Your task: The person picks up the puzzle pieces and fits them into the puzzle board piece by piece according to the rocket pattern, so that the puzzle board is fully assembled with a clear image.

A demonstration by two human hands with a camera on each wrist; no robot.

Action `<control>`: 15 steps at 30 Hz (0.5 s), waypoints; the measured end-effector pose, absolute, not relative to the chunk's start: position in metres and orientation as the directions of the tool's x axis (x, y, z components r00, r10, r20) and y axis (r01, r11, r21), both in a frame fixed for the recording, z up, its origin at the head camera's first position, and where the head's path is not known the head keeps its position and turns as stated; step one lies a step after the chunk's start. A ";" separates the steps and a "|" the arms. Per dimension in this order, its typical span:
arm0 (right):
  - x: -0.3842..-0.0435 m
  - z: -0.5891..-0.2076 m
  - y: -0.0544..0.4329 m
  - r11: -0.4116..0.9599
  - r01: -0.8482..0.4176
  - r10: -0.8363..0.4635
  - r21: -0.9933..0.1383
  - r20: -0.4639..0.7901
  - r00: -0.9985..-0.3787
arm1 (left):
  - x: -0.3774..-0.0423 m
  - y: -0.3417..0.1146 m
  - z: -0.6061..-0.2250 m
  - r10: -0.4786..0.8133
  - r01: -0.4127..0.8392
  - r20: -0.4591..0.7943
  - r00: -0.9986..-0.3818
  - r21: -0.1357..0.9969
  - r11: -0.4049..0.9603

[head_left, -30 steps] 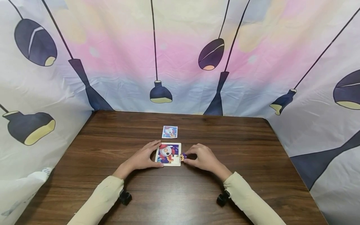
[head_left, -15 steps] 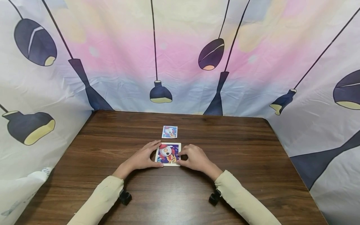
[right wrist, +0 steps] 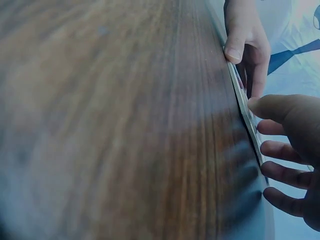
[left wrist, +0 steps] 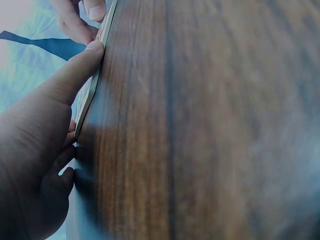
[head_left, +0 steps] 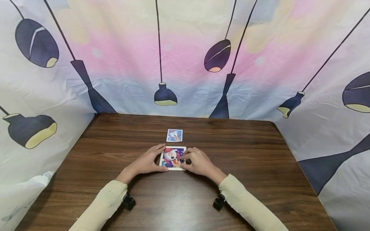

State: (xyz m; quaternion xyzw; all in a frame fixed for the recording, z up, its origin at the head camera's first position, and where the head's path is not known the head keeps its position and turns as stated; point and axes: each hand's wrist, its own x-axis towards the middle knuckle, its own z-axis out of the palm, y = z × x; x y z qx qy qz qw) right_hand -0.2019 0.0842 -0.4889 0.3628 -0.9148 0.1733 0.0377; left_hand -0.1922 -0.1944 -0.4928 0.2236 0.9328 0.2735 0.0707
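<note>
A small square jigsaw puzzle board [head_left: 176, 170] with a pale rim lies flat on the table, showing a cartoon character on purple. At its left side my left hand [head_left: 145, 161] holds it, thumb on the near edge and fingers at the far left corner. My right hand [head_left: 200, 162] reaches over the right side, its thumb and index fingertip on a puzzle piece [head_left: 179, 162] at the picture's lower right. The fingers partly cover that piece. In both wrist views the board appears nearly edge-on, so its picture is mostly hidden there.
Just beyond the board lies a small picture card [head_left: 174, 135] with a similar image. The brown wooden table [head_left: 245, 144] meets a lamp-patterned cloth [head_left: 188, 64] at its back and sides.
The right hand has moved left, bringing the puzzle piece from beside the board into the pale gap at its lower right. The left hand and board have stayed put.
</note>
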 end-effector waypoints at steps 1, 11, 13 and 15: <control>-0.202 -0.489 0.084 0.674 -0.680 -0.655 -0.288 0.193 -0.731 | -0.192 -0.194 -0.493 0.457 0.379 -0.010 -0.890 0.541 0.751; -0.201 -0.489 0.081 0.672 -0.684 -0.653 -0.284 0.208 -0.728 | -0.193 -0.193 -0.493 0.457 0.376 -0.017 -0.889 0.542 0.752; -0.200 -0.489 0.081 0.672 -0.685 -0.655 -0.280 0.207 -0.727 | -0.193 -0.193 -0.493 0.457 0.375 -0.018 -0.890 0.541 0.752; -0.200 -0.489 0.082 0.669 -0.688 -0.658 -0.280 0.208 -0.724 | -0.192 -0.193 -0.493 0.456 0.374 -0.019 -0.890 0.543 0.752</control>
